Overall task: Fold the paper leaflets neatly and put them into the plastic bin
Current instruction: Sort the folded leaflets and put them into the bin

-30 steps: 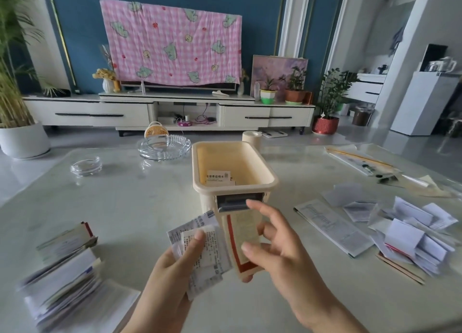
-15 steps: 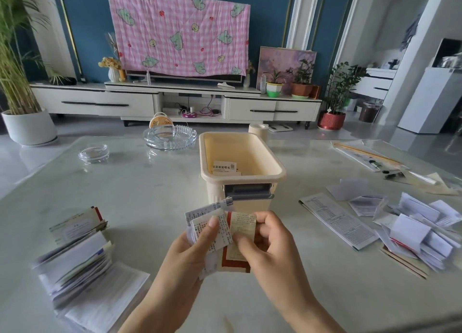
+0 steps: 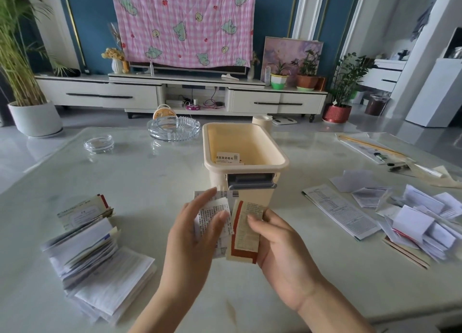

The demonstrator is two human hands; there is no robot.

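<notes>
Two hands meet just above the table edge, each clamped on its own paper. The left hand (image 3: 192, 235) pinches a white leaflet (image 3: 214, 216) covered in small print, thumb on its face and fingers behind it. The right hand (image 3: 282, 247) grips a red-edged leaflet (image 3: 246, 232), thumb pressed near its top and fingers curled behind. The two papers overlap at their inner edges, held upright in the air just in front of the plastic bin (image 3: 282, 157). That cream bin stands on the pale table (image 3: 150, 182), and a folded leaflet (image 3: 225, 157) with printed characters lies inside it near the front wall. Left of the hands a stack of leaflets (image 3: 95, 247) lies fanned on the table. To the right a long leaflet (image 3: 342, 212) lies flat, and beyond it sits a loose pile of leaflets (image 3: 420, 222). Behind the bin on the left stand a glass ashtray (image 3: 173, 129) and a small glass dish (image 3: 99, 142).
</notes>
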